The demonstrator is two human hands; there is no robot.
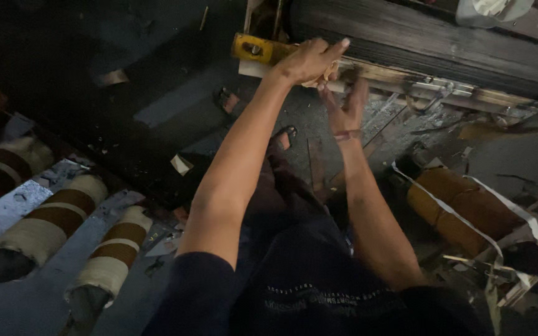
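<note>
Wooden bar (381, 73) (outstretched hands (328, 78) gripping)

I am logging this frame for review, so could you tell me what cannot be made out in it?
- Head view: what the left hand grips is hidden by its own fingers.
- Right hand: fingertips blurred in shadow under the wooden bar.
- Pale container: cut off by the top edge.
- Left-side rolls: ends lost in darkness.

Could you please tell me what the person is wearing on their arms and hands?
Both forearms are bare. Dark navy short sleeves cover the upper arms. The right hand has a thin band at the wrist; the left hand wears nothing. No gloves.
</note>
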